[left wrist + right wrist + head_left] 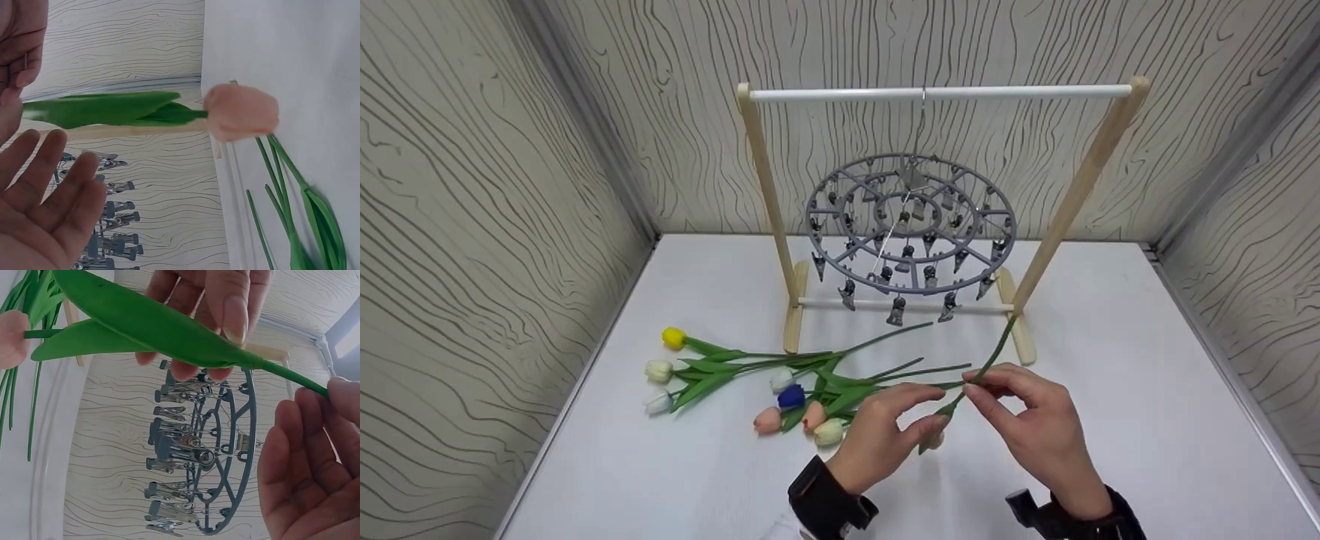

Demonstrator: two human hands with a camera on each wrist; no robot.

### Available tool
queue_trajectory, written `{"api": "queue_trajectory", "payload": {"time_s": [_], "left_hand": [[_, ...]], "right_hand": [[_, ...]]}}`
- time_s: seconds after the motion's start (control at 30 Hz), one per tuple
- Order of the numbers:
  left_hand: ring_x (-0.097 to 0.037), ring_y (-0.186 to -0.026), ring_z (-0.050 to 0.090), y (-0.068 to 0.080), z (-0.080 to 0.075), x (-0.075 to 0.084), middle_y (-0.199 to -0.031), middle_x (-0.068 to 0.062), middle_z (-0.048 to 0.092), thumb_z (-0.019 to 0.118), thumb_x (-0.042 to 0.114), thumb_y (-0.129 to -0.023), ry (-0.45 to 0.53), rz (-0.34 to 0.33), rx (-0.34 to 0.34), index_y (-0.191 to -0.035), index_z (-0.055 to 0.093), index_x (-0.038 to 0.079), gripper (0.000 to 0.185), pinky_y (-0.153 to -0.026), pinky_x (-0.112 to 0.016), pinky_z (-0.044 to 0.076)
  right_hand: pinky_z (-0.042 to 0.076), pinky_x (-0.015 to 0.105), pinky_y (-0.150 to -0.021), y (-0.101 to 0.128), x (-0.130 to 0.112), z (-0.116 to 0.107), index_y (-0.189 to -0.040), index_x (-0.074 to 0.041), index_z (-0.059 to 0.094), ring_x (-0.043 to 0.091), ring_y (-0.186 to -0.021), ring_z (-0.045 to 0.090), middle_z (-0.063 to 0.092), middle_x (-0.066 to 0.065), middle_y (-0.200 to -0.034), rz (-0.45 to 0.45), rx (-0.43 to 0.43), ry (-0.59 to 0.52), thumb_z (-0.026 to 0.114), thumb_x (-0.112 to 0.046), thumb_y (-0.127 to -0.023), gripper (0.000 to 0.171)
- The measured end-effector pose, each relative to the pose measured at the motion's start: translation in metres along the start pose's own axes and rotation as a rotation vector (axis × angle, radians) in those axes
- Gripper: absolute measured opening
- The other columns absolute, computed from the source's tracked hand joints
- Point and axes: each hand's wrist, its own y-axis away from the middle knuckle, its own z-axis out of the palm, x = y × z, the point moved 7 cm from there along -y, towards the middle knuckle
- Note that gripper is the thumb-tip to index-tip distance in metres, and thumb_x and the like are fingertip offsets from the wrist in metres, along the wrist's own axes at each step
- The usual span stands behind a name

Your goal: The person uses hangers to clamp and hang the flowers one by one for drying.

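A pink tulip [997,349] is held between both hands above the white table [1110,420], its stem slanting up to the right. My left hand [937,409] pinches it at the leaves just above the bloom [242,112], thumb [233,318] on top of the green leaf [140,320]. Farther up the stem, my right hand [976,386] pinches it between thumb and forefinger. In the left wrist view the leaves [107,109] cross above the left fingers [56,191].
A round grey clip hanger [911,225] with several clips hangs from the white rod [937,93] of a wooden frame [769,202] at the back. Several loose tulips [780,375] lie on the table to the left of the hands. Patterned walls enclose three sides.
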Motion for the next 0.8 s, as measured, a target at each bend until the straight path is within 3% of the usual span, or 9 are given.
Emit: {"api": "queue_trajectory", "payload": {"time_s": [0.23, 0.5, 0.8], "left_hand": [[-0.01, -0.115, 0.067, 0.002, -0.004, -0.003, -0.121, 0.0, 0.072, 0.067, 0.026, -0.1, 0.054, -0.008, 0.07, -0.126, 0.071, 0.012, 0.03, -0.096, -0.027, 0.054], [-0.013, -0.109, 0.069, 0.005, -0.008, -0.004, -0.117, -0.003, 0.073, 0.065, 0.024, -0.101, 0.151, 0.0, 0.112, -0.123, 0.072, 0.01, 0.027, -0.094, -0.029, 0.055], [-0.01, -0.103, 0.07, 0.007, -0.013, -0.008, -0.109, -0.001, 0.075, 0.062, 0.027, -0.102, 0.15, -0.034, 0.133, -0.118, 0.074, 0.01, 0.026, -0.09, -0.026, 0.056]], "right_hand": [[0.051, 0.015, -0.066, -0.014, -0.01, 0.007, -0.095, -0.018, 0.08, 0.007, -0.073, 0.066, 0.074, -0.008, -0.085, -0.026, -0.058, 0.013, 0.082, 0.004, -0.082, 0.026], [0.053, 0.015, -0.067, -0.024, -0.016, 0.018, -0.091, -0.021, 0.078, 0.007, -0.076, 0.067, 0.073, -0.011, -0.084, -0.063, -0.128, 0.003, 0.082, 0.001, -0.083, 0.023], [0.054, 0.016, -0.068, -0.028, -0.016, 0.025, -0.094, -0.019, 0.078, 0.005, -0.077, 0.067, 0.074, -0.01, -0.086, -0.069, -0.16, -0.003, 0.081, -0.001, -0.085, 0.02]]}}
